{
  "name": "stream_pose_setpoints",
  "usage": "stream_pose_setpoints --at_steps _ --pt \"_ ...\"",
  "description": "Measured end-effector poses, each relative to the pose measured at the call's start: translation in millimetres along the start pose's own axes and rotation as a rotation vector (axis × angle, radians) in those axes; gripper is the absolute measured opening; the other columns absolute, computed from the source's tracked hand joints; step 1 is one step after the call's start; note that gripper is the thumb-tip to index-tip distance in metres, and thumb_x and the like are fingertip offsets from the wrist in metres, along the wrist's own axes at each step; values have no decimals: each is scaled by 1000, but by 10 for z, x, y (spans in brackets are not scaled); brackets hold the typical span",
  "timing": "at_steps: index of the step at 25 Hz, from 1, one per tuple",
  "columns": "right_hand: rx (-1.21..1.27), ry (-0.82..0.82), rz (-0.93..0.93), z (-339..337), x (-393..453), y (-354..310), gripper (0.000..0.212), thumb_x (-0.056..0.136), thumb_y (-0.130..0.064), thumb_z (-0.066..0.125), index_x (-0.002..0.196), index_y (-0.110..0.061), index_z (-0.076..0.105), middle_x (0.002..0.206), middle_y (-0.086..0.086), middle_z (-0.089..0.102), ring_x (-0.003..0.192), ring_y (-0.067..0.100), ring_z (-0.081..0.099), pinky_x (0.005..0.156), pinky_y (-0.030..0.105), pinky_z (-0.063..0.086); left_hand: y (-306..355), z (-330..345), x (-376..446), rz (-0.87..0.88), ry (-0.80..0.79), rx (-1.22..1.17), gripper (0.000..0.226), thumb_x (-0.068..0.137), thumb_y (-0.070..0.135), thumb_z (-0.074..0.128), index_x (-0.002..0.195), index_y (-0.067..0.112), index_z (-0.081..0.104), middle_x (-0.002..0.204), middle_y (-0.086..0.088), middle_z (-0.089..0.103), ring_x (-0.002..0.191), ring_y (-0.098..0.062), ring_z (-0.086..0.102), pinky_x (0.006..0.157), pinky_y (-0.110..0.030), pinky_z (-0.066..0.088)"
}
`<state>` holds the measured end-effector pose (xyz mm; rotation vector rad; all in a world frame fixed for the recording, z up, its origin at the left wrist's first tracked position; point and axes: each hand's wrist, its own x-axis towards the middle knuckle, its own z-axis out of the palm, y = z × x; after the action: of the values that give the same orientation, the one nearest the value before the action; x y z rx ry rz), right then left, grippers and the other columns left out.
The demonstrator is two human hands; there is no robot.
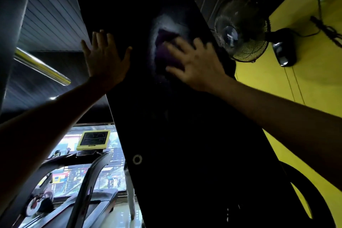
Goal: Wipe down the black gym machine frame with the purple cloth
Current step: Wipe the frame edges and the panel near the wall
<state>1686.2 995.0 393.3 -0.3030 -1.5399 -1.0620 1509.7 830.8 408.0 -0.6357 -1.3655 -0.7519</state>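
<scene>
Two hands, left hand [105,59] flat on one black frame [177,135], right hand [196,65] pressing one purple cloth [166,50]

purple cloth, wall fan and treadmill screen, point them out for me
purple cloth [164,52]: head view, bare patch left of the right hand's fingers.
wall fan [242,29]: head view, front grille.
treadmill screen [94,139]: head view, middle of the dark display.
</scene>
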Motion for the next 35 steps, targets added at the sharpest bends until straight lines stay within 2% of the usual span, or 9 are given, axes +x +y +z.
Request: stream_pose_setpoints --at_steps 3,7,13,17,19,23,28,30,35 --pt "139 -77 423 -28 232 141 65 96 -59 25 151 -25 16 155 5 22 132 37 29 102 49 28 279 -61 7 74 -27 -43 74 94 59 35 144 4 31 148 -24 32 140 -33 26 116 -51 2" --pt "214 -72 718 -117 78 -114 66 97 -55 27 152 -20 14 154 7 22 136 37 24 106 48 22 379 71 -224 290 17 -168 72 90 56 23 145 12 36 153 -13 31 145 -28 19 117 -47 2" --pt "107 -90 740 -197 -1248 -397 67 95 -58 28 150 -21 21 150 12 29 120 42 38 92 49 35 356 80 -308 316 126 -251 60 96 45 32 139 5 45 147 -13 40 143 -27 26 118 -43 8" --pt "226 -63 913 -178 -1139 -228 62 95 -52 40 147 -19 30 146 14 31 121 37 41 94 46 37 405 69 -313 327 124 -259 54 96 39 34 135 5 49 142 -12 47 139 -25 33 117 -40 11" --pt "224 -44 866 -172 -967 -417 61 94 -50 41 146 -18 33 143 15 35 116 36 44 90 43 38 394 65 -326 314 131 -258 51 96 35 35 134 5 50 141 -12 49 138 -25 36 116 -39 13" --pt "203 49 410 -233 -1032 -1215 61 83 -50 42 132 -16 55 123 15 57 82 33 54 64 35 38 389 68 -352 333 184 -295 45 93 29 40 126 3 56 133 -13 55 129 -27 46 110 -39 23" --pt "220 21 -162 -256 -1627 -1072 64 82 -56 43 137 -24 50 129 10 57 84 29 52 66 33 39 417 27 -583 341 -8 -429 49 90 27 42 131 1 50 140 -17 46 134 -31 38 113 -43 20" --pt "182 19 -116 -212 -1743 -803 64 82 -56 44 137 -24 49 129 11 56 83 32 53 65 34 40 397 39 -758 420 -33 -411 50 92 29 38 132 1 49 142 -17 45 136 -29 36 114 -43 18" --pt "202 18 538 -259 -1424 -1302 60 81 -53 42 130 -20 57 125 15 56 86 33 56 65 35 43 337 33 -749 341 59 -610 41 94 21 38 125 0 54 137 -15 49 128 -19 41 111 -31 26"
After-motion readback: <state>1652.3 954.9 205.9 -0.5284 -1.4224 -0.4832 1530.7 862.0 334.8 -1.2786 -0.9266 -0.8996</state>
